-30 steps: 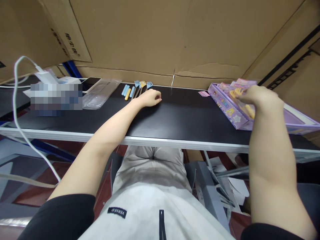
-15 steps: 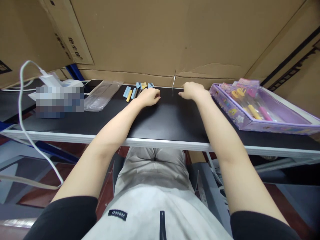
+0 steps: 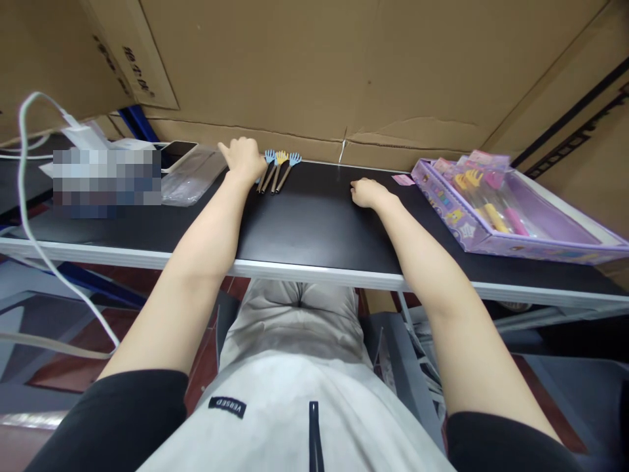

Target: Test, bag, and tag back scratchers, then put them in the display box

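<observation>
The left hand (image 3: 243,159) is over the black table (image 3: 314,229), just beside a small group of scratchers (image 3: 278,172) with claw-shaped heads, two of them blue and one yellow between. One finger juts out to the left and the others bend down out of sight, so it is partly open – whether it has hold of anything cannot be told. The scratchers lie side by side, heads toward the cardboard wall (image 3: 295,72) at the back and thin brown rods pointing toward the person. The right hand (image 3: 368,192) is low over the table, well apart from the scratchers, its fingers loosely curled inward; the inside of its grip is hidden, so what it holds, if anything, cannot be told. To its right a pink card (image 3: 403,179) lies near the left side of a shallow purple box (image 3: 584,252). In the left part of this box lie more scratchers in clear wrapping, with a yellow handle (image 3: 496,218) and a pink handle (image 3: 517,222) showing. To the left of the left hand is a flat clear plastic bag (image 3: 189,183), and beyond it – near a blurred-out patch – lie a phone (image 3: 177,156) and a white cable (image 3: 27,177).
</observation>
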A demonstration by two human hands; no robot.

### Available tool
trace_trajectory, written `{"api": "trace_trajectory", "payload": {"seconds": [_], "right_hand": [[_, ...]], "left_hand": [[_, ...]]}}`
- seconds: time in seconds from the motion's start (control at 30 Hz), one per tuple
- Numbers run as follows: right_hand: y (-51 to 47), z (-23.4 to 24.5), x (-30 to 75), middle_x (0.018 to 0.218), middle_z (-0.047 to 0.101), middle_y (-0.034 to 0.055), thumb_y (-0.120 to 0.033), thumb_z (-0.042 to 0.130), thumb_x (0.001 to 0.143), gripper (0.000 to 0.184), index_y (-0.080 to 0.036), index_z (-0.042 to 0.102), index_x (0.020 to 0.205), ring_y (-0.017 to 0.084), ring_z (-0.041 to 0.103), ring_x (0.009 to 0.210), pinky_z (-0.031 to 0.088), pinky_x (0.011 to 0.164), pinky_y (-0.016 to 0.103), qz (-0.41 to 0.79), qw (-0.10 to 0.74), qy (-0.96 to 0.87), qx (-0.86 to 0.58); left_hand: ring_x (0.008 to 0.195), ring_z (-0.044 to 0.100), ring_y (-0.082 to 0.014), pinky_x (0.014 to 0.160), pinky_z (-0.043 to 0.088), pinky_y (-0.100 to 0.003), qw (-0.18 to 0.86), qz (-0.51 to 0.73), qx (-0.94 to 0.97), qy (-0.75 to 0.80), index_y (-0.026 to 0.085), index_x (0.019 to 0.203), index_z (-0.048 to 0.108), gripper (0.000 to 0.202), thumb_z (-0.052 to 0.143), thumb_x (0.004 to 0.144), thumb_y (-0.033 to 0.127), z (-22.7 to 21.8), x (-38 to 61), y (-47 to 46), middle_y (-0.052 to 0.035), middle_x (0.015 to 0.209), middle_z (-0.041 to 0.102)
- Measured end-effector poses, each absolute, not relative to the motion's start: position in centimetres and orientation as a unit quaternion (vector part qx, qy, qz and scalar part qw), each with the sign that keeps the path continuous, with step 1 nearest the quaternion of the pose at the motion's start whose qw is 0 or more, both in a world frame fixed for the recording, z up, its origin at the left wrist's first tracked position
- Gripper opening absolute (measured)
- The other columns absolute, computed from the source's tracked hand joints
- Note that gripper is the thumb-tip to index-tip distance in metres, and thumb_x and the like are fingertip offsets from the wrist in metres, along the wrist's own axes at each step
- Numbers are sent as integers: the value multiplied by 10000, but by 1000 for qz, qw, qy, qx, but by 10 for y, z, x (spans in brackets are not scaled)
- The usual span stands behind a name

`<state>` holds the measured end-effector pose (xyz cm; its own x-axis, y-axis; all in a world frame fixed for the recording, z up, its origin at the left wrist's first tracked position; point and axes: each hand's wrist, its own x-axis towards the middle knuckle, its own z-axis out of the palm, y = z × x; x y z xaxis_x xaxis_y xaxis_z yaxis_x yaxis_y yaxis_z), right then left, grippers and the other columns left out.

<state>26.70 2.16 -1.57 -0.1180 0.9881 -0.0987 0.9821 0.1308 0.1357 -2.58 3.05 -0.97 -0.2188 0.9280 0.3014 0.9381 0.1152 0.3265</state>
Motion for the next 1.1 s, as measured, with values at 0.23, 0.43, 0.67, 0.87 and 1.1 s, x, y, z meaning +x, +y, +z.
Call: {"api": "trace_trajectory", "payload": {"seconds": [0.23, 0.43, 0.67, 0.87, 1.1], "right_hand": [[22, -18, 267, 1630, 566, 262, -202, 394, 1093, 561, -54, 603, 1592, 397, 583, 1498, 505, 1200, 485, 31, 70, 759, 647], [28, -22, 270, 1594, 595, 273, -188, 390, 1066, 575, -32, 608, 1575, 410, 596, 1475, 519, 1168, 483, 40, 80, 764, 639], [31, -24, 271, 1610, 572, 284, -185, 385, 1063, 584, -25, 590, 1586, 414, 574, 1493, 502, 1183, 501, 31, 74, 766, 637], [30, -24, 270, 1608, 576, 276, -180, 400, 1077, 565, -34, 586, 1590, 387, 565, 1505, 485, 1206, 487, 25, 71, 762, 643], [31, -24, 271, 1584, 597, 277, -188, 391, 1070, 571, -32, 600, 1578, 401, 585, 1482, 508, 1181, 492, 36, 79, 766, 638]], "left_hand": [[1453, 528, -497, 1282, 247, -723, 4, -224, -638, -737, 139, 1492, 659, 765, 638, 792, 447, -19, -31, 43, -250, 1391, 716], [1438, 520, -468, 1237, 343, -679, 20, -201, -702, -683, 177, 1386, 698, 557, 595, 895, 420, -19, -21, 37, -230, 1361, 689], [1427, 497, -464, 1209, 366, -659, 17, -185, -749, -636, 141, 1240, 724, 411, 576, 947, 387, -30, -4, 38, -234, 1331, 662], [1479, 465, -495, 1230, 338, -707, 24, -154, -762, -628, 132, 1313, 718, 474, 641, 905, 359, -39, 5, 43, -258, 1429, 644], [1488, 468, -511, 1231, 344, -734, 19, -131, -750, -648, 116, 1404, 691, 560, 649, 899, 354, -42, 2, 45, -288, 1498, 618]]}}
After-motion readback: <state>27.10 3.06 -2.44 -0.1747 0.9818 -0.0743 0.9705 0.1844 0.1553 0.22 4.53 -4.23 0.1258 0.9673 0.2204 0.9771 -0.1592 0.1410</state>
